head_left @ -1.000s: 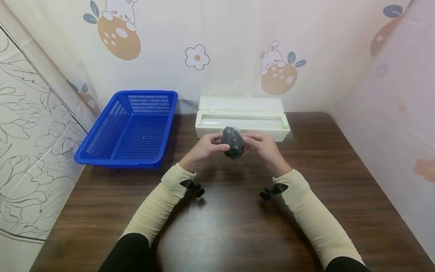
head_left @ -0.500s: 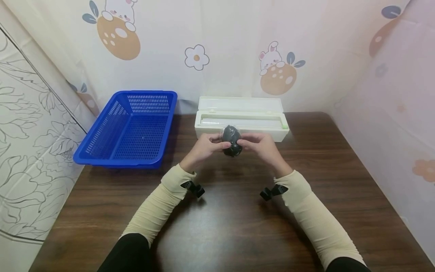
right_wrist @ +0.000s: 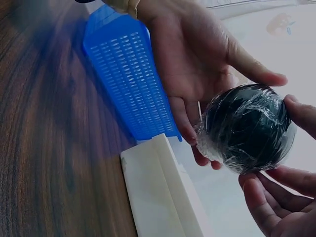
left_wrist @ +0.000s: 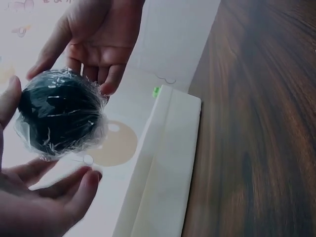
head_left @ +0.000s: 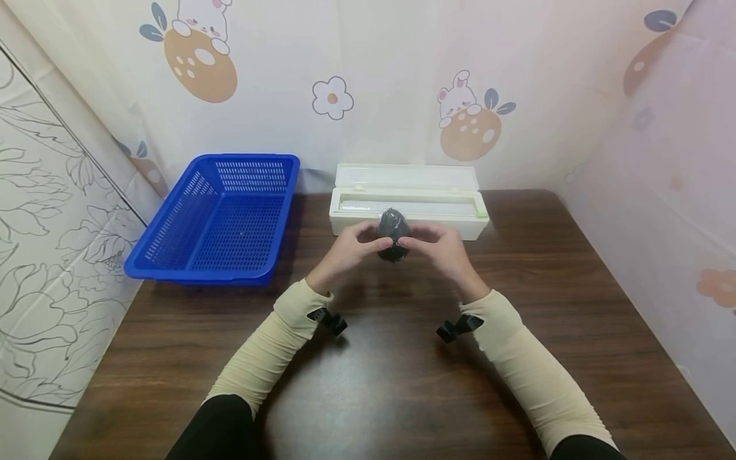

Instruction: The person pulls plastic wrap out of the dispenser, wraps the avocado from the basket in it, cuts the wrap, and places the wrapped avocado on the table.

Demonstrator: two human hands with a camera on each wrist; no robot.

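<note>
Between my two hands, in front of a white cling film dispenser (head_left: 411, 223), is a dark green, egg-shaped avocado (head_left: 394, 225) wrapped in clear, creased film. My left hand (head_left: 348, 250) holds it from the left, thumb on the near face and fingers behind. From the other side my right hand (head_left: 445, 254) grips it the same way, the two thumb tips almost meeting. The left wrist view shows crinkled film around the avocado (left_wrist: 61, 113). Seen from the right wrist, film bunches at one side of the avocado (right_wrist: 249, 128).
A blue perforated basket (head_left: 270, 255) stands at the left on the brown wooden table (head_left: 379, 383). The dispenser's lid (head_left: 408, 176) stands raised, and a white roll lies in its trough. A patterned curtain (head_left: 391, 96) hangs close behind.
The right hand's thumb has come round onto the near face of the avocado, beside the left thumb. The avocado has risen slightly and turned a little. Basket and dispenser have not moved.
</note>
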